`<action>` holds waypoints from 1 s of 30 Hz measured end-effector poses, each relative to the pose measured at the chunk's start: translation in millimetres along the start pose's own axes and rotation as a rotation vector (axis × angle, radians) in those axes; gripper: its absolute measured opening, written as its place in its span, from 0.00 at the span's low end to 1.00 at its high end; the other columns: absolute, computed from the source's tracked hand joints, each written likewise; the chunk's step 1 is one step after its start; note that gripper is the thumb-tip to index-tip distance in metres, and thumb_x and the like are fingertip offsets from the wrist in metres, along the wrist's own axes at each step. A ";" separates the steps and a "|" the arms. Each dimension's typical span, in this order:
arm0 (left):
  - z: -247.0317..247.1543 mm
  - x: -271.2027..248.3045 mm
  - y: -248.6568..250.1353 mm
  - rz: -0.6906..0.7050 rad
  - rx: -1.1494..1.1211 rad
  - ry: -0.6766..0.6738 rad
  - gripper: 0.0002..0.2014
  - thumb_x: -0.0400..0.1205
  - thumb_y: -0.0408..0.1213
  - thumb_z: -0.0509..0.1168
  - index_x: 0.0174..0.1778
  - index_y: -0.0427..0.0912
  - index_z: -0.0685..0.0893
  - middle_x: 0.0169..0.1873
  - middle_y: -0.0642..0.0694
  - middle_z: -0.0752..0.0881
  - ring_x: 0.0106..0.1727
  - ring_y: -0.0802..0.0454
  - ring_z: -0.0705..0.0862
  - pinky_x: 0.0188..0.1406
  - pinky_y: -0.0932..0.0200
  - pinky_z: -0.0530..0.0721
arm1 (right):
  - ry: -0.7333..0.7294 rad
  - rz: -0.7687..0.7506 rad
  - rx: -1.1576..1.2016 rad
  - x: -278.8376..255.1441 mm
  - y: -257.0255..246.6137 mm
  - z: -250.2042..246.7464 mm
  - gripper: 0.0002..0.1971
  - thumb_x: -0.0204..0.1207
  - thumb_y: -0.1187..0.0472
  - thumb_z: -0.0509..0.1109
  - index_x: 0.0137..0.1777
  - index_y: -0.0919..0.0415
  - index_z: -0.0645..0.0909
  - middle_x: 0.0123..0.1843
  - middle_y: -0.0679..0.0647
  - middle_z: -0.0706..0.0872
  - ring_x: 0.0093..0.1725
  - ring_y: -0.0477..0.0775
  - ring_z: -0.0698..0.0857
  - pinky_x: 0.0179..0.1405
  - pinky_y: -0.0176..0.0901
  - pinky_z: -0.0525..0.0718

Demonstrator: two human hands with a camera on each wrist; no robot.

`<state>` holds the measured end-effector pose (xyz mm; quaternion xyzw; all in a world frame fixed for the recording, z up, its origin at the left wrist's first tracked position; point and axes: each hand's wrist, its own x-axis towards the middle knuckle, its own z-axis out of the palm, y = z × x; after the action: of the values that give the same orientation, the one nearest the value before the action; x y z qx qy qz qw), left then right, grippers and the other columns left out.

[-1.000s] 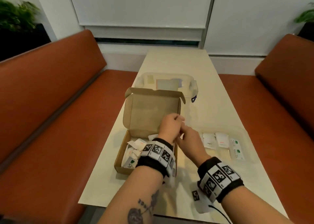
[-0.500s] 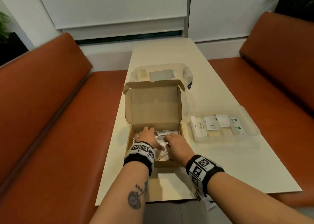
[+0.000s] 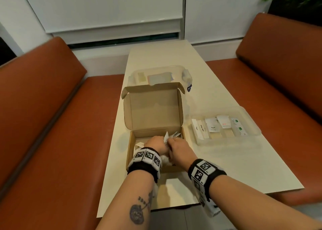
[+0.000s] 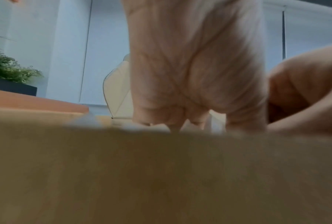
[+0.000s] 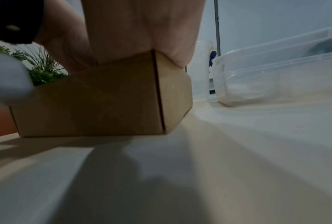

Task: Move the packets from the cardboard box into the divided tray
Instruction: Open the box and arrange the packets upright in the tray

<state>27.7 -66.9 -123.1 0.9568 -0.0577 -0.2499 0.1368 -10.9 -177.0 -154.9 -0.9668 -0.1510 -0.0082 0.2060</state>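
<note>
The open cardboard box sits on the table, lid standing up at the back. Both my hands are down inside it among loose white packets. My left hand has its fingers curled, and a white packet stands up on edge at its fingertips. My right hand curls down right beside it, fingertips hidden among the packets. The clear divided tray lies to the right with several packets sorted in its compartments. In the left wrist view the box wall hides my fingertips.
A clear lidded plastic container stands just behind the box lid. Orange bench seats run along both sides of the narrow table. The tray's wall sits close to the right of the box.
One second ago both hands were raised together above the box's right edge. They have dropped into the box and now work among the packets, drawing closer together.
</note>
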 end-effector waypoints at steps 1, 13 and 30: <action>-1.6 -1.6 1.5 0.011 -0.028 -0.022 0.16 0.78 0.36 0.67 0.61 0.38 0.83 0.57 0.38 0.86 0.59 0.40 0.83 0.60 0.50 0.81 | 0.004 0.004 0.016 -0.3 -0.5 -1.0 0.12 0.77 0.65 0.63 0.58 0.68 0.76 0.56 0.65 0.82 0.56 0.63 0.79 0.55 0.48 0.71; 5.2 0.8 4.2 -0.018 0.056 -0.009 0.18 0.76 0.35 0.71 0.63 0.41 0.82 0.57 0.40 0.86 0.59 0.41 0.84 0.61 0.47 0.82 | 0.026 0.055 0.149 0.6 -2.4 -0.8 0.08 0.77 0.67 0.60 0.56 0.64 0.71 0.48 0.64 0.84 0.47 0.63 0.80 0.41 0.45 0.67; -46.7 -13.9 -37.2 0.024 -0.471 0.159 0.06 0.76 0.42 0.74 0.40 0.47 0.84 0.29 0.56 0.84 0.32 0.59 0.81 0.29 0.62 0.72 | 0.256 0.327 0.661 19.4 -6.0 -29.6 0.01 0.81 0.64 0.61 0.49 0.58 0.73 0.41 0.49 0.80 0.41 0.49 0.81 0.37 0.35 0.77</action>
<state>40.2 -18.0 -88.4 0.9145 0.0016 -0.1785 0.3630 7.2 -178.0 -123.9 -0.8508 0.0374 -0.0468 0.5220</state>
